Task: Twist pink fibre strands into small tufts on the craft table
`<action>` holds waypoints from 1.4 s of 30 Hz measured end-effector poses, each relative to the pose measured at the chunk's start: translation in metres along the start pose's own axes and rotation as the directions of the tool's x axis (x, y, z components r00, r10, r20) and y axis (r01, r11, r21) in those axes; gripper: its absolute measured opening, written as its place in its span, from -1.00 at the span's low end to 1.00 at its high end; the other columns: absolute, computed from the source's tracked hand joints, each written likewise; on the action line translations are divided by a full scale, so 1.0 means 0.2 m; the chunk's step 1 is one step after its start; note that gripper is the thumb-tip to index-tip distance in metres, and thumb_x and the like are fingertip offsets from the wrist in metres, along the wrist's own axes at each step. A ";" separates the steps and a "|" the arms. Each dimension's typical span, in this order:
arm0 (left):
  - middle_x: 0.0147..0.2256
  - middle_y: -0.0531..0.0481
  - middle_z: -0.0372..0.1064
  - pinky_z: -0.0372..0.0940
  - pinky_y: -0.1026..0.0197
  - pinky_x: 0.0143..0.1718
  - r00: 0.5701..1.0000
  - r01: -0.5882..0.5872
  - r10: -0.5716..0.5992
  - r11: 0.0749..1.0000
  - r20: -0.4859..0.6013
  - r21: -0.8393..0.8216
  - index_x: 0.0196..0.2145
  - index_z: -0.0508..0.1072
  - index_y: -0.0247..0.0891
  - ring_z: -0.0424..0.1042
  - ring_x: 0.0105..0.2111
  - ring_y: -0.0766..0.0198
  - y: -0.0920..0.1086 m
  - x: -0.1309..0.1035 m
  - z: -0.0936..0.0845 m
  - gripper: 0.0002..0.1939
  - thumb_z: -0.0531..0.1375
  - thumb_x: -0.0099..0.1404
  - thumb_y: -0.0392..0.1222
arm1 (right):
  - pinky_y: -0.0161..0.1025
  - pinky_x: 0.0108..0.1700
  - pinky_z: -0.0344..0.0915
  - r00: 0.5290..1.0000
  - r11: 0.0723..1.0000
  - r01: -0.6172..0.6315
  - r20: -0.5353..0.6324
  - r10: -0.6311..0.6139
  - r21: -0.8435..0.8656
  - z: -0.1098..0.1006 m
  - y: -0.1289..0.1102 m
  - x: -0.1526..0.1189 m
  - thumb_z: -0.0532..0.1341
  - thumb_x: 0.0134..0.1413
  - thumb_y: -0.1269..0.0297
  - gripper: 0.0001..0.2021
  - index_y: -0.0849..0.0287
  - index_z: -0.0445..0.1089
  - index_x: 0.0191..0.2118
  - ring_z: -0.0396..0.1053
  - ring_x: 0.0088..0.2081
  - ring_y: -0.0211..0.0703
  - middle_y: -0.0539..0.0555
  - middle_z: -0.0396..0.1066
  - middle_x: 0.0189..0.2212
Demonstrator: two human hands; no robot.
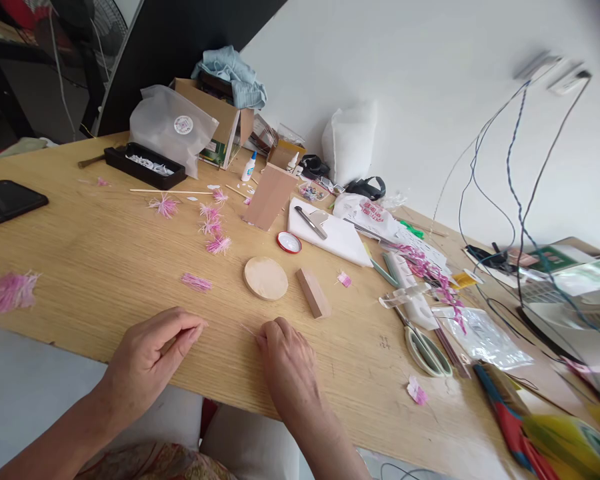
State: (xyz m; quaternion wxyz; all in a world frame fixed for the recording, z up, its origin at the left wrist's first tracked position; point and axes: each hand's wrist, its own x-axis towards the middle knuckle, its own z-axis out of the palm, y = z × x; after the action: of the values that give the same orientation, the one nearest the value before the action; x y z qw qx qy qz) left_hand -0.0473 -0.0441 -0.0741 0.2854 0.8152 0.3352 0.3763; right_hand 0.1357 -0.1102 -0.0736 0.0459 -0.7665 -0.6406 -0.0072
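Note:
Near the table's front edge, my left hand [155, 350] is closed in a pinch, thumb against forefinger; whatever lies between the tips is too small to make out. To its right, my right hand [291, 363] rests on the wood with fingers curled in, and a thin pale strand [248, 329] pokes out from them toward the left. Whether it is thread or wire I cannot tell. Beyond the hands lie a bundle of pink strips [197, 282], a round wooden disc [265, 278] and a wooden block [313, 293].
Fluffy pink tassels [219, 245] lie farther back, and another pink bunch [13, 291] sits at left. A wooden board [271, 197] stands upright by a red-rimmed lid [289, 243]. Scissors [427, 350] lie at right, a phone [10, 202] at left. Cables [517, 167] hang from the wall.

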 end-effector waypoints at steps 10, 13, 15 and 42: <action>-0.49 0.09 0.38 0.26 0.34 -0.45 0.992 0.123 -0.124 0.984 -0.001 -0.130 -0.42 0.42 -0.17 0.37 -0.48 0.31 0.06 0.00 -0.01 -0.86 0.07 0.22 -0.21 | -0.30 -0.44 0.12 0.991 0.870 -0.105 -0.022 0.132 0.481 -0.03 0.01 0.00 -0.02 0.04 0.46 -0.80 0.12 0.12 -0.55 0.25 -0.48 -0.18 0.02 0.28 -0.53; -0.49 0.07 0.39 0.27 0.33 -0.47 0.973 0.230 -0.227 0.936 0.043 -0.266 -0.43 0.46 -0.17 0.37 -0.48 0.30 0.10 0.02 0.02 -0.86 0.11 0.19 -0.17 | -0.32 -0.46 0.10 0.985 0.673 -0.132 0.022 0.169 0.728 -0.07 0.01 0.00 0.01 0.03 0.35 -0.83 0.12 0.14 -0.55 0.19 -0.49 -0.21 -0.03 0.22 -0.57; -0.48 0.06 0.40 0.28 0.32 -0.47 0.939 0.341 -0.328 0.861 0.102 -0.376 -0.39 0.49 -0.17 0.37 -0.47 0.28 0.13 0.04 0.06 -0.85 0.14 0.16 -0.12 | -0.33 -0.49 0.06 0.981 0.522 -0.156 0.070 0.180 0.838 -0.08 0.00 0.00 0.03 0.03 0.28 -0.82 0.13 0.14 -0.56 0.11 -0.54 -0.26 -0.07 0.12 -0.62; -0.58 0.08 0.24 0.09 0.34 -0.45 0.786 0.590 -0.410 0.268 0.464 -0.762 -0.58 0.46 -0.30 0.18 -0.51 0.38 0.23 0.17 0.27 -0.82 0.29 0.06 -0.16 | -0.30 -0.30 0.31 0.939 0.616 0.279 -0.343 -0.016 0.737 -0.09 0.08 0.00 -0.06 0.10 0.48 -0.67 0.16 0.31 -0.08 0.38 -0.33 -0.23 0.13 0.41 -0.26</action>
State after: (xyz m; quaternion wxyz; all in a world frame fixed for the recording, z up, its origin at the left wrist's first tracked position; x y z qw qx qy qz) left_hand 0.0288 -0.0579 -0.0574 0.7944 0.4251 0.3037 0.3098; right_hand 0.1527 -0.1149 -0.0569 0.4680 -0.6047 -0.6272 0.1483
